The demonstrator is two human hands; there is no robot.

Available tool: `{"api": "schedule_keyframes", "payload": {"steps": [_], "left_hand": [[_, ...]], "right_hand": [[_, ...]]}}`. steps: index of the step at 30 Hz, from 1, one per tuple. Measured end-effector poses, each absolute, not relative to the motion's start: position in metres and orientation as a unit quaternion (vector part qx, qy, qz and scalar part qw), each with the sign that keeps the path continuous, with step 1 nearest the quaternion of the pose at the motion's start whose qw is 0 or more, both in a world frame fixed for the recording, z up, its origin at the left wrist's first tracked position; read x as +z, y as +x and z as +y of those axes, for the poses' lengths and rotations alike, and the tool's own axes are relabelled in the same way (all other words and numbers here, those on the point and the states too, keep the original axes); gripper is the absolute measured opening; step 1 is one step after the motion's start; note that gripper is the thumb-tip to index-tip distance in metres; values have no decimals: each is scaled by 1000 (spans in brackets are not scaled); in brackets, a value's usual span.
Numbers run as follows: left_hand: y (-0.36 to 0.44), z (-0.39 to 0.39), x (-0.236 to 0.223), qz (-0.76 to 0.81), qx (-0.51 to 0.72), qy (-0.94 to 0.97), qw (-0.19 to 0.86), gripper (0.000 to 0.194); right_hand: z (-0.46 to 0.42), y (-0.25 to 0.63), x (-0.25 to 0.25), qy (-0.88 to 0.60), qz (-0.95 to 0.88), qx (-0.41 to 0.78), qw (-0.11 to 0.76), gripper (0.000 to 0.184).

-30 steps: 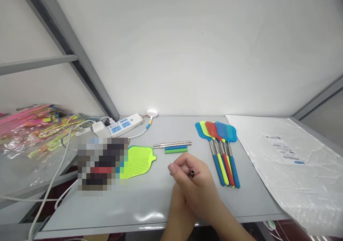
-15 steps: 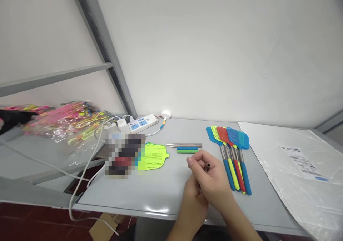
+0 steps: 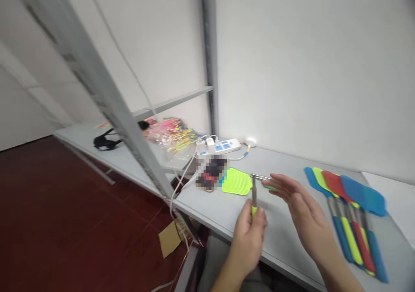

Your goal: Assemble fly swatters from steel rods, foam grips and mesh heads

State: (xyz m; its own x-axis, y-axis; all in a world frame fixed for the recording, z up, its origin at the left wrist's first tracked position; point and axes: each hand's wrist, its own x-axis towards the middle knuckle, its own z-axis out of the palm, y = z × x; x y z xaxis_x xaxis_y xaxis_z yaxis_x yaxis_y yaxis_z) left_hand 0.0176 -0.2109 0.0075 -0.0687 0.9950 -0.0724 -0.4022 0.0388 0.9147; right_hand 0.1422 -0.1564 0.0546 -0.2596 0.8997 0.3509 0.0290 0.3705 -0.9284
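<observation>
My left hand [image 3: 249, 235] is closed round the yellow-green grip of a metal swatter handle [image 3: 253, 192], which stands upright above the grey table [image 3: 227, 210]. My right hand [image 3: 300, 201] hovers beside it with fingers stretched out, holding nothing. Behind the handle a loose yellow-green swatter head [image 3: 236, 181] lies flat on the table. A green grip sleeve [image 3: 268, 187] peeks out behind my right hand. Several assembled fly swatters [image 3: 346, 205], blue, yellow and red, lie in a row at the right.
A white power strip [image 3: 220, 146] with cables sits at the back by the wall. A bag of colourful parts [image 3: 171, 132] lies on the neighbouring shelf, a slanted metal frame post [image 3: 106, 93] crosses the left, and a cardboard piece [image 3: 170, 239] lies on the red floor.
The view has swung left. My hands, clasped together before, have parted: the left now holds the handle upright and the right has opened.
</observation>
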Motion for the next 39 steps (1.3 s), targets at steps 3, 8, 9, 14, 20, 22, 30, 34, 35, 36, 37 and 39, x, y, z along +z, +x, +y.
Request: {"api": "schedule_keyframes", "payload": {"steps": [3,8,9,14,20,22,30,34,35,36,37,39], "left_hand": [[-30,-220,16,438,642,331,536,42],[-57,-226,24,487,657,337,467,40],[-54,-226,24,489,651,345,466,39],[-38,-226,17,473,619,374,503,38],[-33,-228,19,466,609,371,523,39],[-30,-230,22,457,614,372,525,41],[-4,-231,15,471,532,418,566,37],[13,-219,15,514,466,508,510,36],[17,-213,17,524,448,549,473,34],[22,-207,19,528,430,592,432,32],[26,-200,20,526,413,633,390,29],[34,-185,19,513,391,693,321,26]], "right_hand": [[-141,108,27,-428,-775,295,360,46],[-123,60,-19,-495,-858,23,132,55],[-120,57,-23,-496,-861,-11,113,55],[-113,58,-19,-442,-891,-68,73,55],[-119,62,-4,-431,-890,-3,150,52],[-117,65,2,-431,-876,34,213,49],[-113,131,33,-514,-533,240,628,27],[-139,175,36,-432,-306,467,708,28],[-146,183,36,-416,-282,487,714,29],[-153,191,37,-405,-265,492,724,31],[-158,197,37,-400,-252,484,737,34],[-165,208,38,-396,-233,451,765,39]]}}
